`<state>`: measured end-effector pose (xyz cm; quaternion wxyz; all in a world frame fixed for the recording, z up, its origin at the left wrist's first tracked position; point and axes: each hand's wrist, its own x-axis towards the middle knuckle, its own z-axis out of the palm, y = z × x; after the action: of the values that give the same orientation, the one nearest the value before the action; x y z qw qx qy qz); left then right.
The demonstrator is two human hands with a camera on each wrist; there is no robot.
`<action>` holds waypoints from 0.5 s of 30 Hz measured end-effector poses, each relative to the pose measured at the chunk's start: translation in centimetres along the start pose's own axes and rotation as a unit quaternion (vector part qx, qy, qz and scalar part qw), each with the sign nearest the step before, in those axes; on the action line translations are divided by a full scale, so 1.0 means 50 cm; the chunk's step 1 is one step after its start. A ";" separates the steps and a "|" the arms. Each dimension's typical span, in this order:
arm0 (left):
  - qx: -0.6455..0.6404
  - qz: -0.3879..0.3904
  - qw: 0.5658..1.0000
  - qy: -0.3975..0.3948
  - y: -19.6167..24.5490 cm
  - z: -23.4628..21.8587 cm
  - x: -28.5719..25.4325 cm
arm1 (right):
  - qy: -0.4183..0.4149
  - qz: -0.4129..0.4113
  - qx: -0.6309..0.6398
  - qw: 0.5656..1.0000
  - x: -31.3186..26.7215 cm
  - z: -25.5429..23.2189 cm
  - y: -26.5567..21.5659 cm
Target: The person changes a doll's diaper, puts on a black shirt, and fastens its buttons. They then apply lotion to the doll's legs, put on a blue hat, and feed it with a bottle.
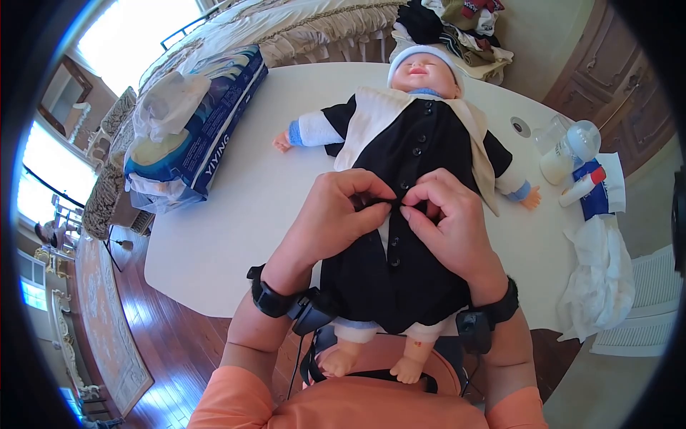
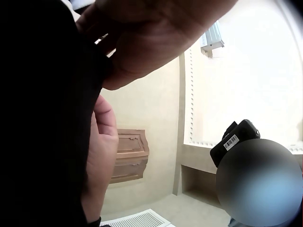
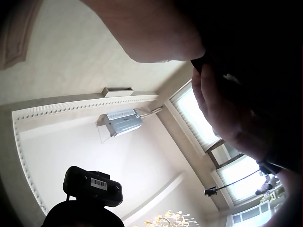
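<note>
A baby doll (image 1: 423, 70) in a white cap lies on its back, feet toward the person. It wears a black button-front coat (image 1: 364, 297) with a cream collar (image 1: 361, 125) over white and blue clothes. The left hand (image 1: 332, 214) and right hand (image 1: 457, 225) meet at mid-front, each pinching an edge of the coat between thumb and fingers. Above them the front is together along a row of buttons (image 1: 418, 151); just below, a narrow gap shows white cloth. The fingers hide whatever is pinched there. Both wrist views show the hands against dark cloth.
The doll lies on a white table (image 1: 214, 272). A blue diaper pack (image 1: 207, 136) stands at left. At right are a baby bottle (image 1: 572, 154), a red-capped tube (image 1: 584, 187) and a crumpled white plastic bag (image 1: 597, 275). Clothes (image 1: 464, 36) are heaped beyond the doll's head.
</note>
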<state>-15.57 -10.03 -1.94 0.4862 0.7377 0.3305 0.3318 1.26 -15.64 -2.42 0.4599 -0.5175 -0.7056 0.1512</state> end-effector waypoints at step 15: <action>-0.091 -0.037 0.995 -0.025 0.012 0.001 -0.005 | -0.007 0.159 0.167 0.973 -0.006 -0.011 -0.017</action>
<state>-15.55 -10.44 -1.46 0.5715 0.6856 0.3136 0.3239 1.21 -16.41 -1.72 0.5052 -0.5378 -0.5823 0.3414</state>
